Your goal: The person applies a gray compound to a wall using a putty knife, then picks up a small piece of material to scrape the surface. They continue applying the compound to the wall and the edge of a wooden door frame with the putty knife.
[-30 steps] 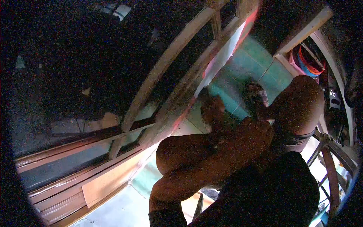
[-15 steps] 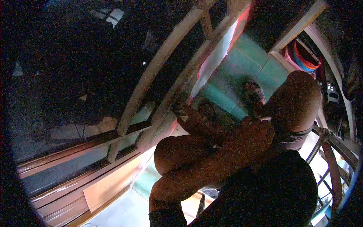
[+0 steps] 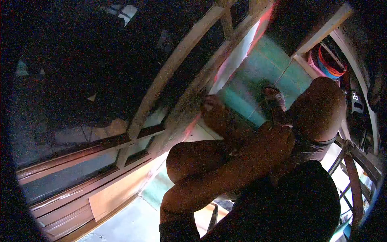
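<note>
My left hand (image 3: 277, 139) lies across my lap beside the bent right knee (image 3: 324, 99), its fingers curled in. Whatever is inside those fingers, if anything, is hidden. Beyond the left forearm (image 3: 225, 177), my right hand (image 3: 214, 111) reaches low beside the wooden frame (image 3: 189, 90) with dark glass panes. Motion and poor light smear its fingers, and a small pale patch shows there that I cannot make out. My left knee (image 3: 181, 161) is bent under the forearm.
Green floor tiles (image 3: 264, 60) run between the frame and a wooden post (image 3: 322, 30). One foot in a sandal (image 3: 275, 97) rests on them. A red and blue tub (image 3: 331, 64) stands at the right, above a dark rack-like frame (image 3: 352, 181). A light board (image 3: 113, 197) leans lower left.
My right hand has moved up and to the right along the wooden frame and is now more blurred. The left hand stays by the right knee. The view has shifted slightly.
</note>
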`<state>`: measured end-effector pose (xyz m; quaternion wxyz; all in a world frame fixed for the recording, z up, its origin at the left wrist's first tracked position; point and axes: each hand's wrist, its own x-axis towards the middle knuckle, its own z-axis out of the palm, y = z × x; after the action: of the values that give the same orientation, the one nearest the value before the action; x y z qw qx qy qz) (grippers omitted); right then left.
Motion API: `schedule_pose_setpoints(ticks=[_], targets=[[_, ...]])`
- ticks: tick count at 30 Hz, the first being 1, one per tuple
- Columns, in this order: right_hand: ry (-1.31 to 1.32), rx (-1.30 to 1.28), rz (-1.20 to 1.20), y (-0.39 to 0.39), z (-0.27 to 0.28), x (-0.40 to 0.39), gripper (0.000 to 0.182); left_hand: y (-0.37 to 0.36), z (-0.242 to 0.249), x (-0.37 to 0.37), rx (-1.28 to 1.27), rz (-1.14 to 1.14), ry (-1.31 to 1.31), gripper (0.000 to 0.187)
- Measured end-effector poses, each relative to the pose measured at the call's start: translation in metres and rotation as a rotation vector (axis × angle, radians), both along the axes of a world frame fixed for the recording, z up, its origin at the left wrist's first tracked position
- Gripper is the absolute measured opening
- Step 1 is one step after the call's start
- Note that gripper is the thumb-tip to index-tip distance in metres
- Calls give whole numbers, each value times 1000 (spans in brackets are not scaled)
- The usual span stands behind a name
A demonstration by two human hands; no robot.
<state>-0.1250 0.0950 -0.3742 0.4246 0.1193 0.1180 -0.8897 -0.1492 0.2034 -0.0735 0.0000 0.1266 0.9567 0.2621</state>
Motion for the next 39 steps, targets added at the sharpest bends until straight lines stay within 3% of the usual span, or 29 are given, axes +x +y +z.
schedule_pose_setpoints(ticks=[2,3,5,9,11,12,14,18,20,21,23,24,26,27,32,33,35,36,38,39], targets=[[1248,1101,-72,9,56,38,29,5,-9,0,21,-5,-3,25],[1247,1105,-74,13,65,39,29,5,-8,-1,23,-8,-2,25],[1413,705,153,17,77,38,33,3,-7,-2,-63,16,32,27],[1458,602,70,35,49,17,33,-6,-1,3,-16,28,105,30],[1142,892,-9,51,23,8,33,-10,16,-1,-139,-39,-170,32],[1146,895,-8,51,52,-2,33,-9,12,1,-135,-38,-166,32],[928,1009,-186,47,146,-37,27,-2,1,5,-25,90,150,31],[1069,992,-128,22,91,-51,21,3,5,-1,-108,64,96,28],[1079,1047,191,14,93,-28,18,-3,11,-6,103,-18,-97,26],[1077,1047,183,14,85,-16,18,-5,16,-8,99,-24,-95,26],[1556,1244,69,20,64,12,26,-7,24,-9,-4,-45,-126,24],[1551,1246,70,29,67,18,26,-5,18,-8,-3,-47,-129,24],[2061,908,-95,48,94,17,30,0,0,-4,85,24,41,22],[2058,912,-96,50,101,14,30,-1,2,-4,86,20,39,22],[1793,1721,759,41,148,-30,30,-15,29,2,-68,80,-101,17],[1796,1722,762,36,124,-36,30,-17,31,3,-64,82,-100,17],[1013,1261,58,30,57,-49,33,-18,33,2,30,74,-78,20],[1016,1264,54,24,70,-55,33,-14,26,3,31,72,-73,20],[373,865,263,6,90,-58,34,-6,4,2,22,124,364,25],[1041,938,-30,19,96,-34,33,-2,-3,2,19,117,367,25]])
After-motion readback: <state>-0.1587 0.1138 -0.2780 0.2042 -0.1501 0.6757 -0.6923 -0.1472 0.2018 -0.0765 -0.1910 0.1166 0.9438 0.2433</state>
